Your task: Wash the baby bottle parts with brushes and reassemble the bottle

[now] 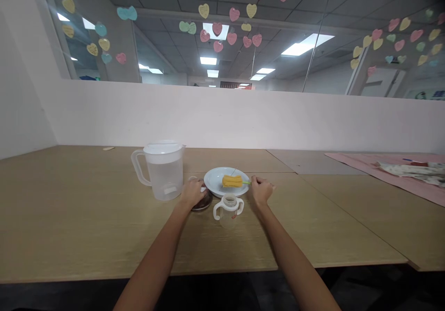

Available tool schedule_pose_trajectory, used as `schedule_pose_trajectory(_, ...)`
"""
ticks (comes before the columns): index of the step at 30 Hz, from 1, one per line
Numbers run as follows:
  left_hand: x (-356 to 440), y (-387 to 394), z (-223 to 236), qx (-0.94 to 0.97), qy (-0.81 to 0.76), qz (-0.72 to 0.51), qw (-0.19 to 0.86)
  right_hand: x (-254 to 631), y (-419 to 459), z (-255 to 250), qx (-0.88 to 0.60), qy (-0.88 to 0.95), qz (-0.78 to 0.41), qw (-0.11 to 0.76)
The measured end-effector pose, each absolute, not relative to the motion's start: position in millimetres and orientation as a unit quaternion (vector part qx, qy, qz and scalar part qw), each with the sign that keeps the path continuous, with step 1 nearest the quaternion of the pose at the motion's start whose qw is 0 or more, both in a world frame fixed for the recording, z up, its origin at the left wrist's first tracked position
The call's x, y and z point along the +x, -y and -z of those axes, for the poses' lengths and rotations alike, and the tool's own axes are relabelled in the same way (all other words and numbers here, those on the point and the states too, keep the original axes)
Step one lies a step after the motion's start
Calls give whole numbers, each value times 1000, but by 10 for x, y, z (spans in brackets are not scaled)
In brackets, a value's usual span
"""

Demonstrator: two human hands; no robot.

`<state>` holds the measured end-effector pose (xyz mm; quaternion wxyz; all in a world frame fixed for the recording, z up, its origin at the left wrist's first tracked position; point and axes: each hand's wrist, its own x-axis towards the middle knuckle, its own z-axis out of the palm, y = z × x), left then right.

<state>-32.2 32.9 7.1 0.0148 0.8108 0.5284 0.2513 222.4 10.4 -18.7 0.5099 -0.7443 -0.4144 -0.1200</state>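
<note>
A yellow, blocky sponge brush (232,181) with a thin green handle (246,182) is being held by the right hand (262,190) above a round, white, shallow plate (212,178), the fingers being closed on the far end of the handle; whether the sponge is being rested on the plate cannot be told. The rim area of a dark, round, shallow dish (207,202) is being covered by the left hand (192,193), just beside the plate, and whether its fingers are being pressed together or spread cannot be told. In front of the plate, between the forearms, a clear bottle (228,217) with a white two-handled collar (230,200) is being supported upright by the wooden table (104,227), untouched by either hand. Beyond the left hand, a tall, translucent plastic pitcher (164,176) with a white lid is being left standing. In handling, lightness is being expected of the brush: a soft, yielding head on a slim, stiffer stem, best being gripped at the stem. For the bottle, smooth and perhaps slippery walls are being assumed, so a better hold is being offered by its side handles.
</note>
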Motion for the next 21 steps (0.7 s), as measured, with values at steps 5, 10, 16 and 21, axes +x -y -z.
schedule_pose_trajectory(5,-316,-347,-59,812,-527,-249,-25,2216,-105,177,-744,412,117,513)
schedule_pose_trajectory(10,-305,-339,-57,805,-540,-245,-32,2211,-110,167,-746,411,111,512)
schedule_pose_trajectory(16,-290,-275,-78,808,-543,-229,-24,2215,-111,170,-744,416,108,512)
schedule_pose_trajectory(21,-260,-211,-135,797,-555,-239,-12,2216,-109,170,-743,416,110,512)
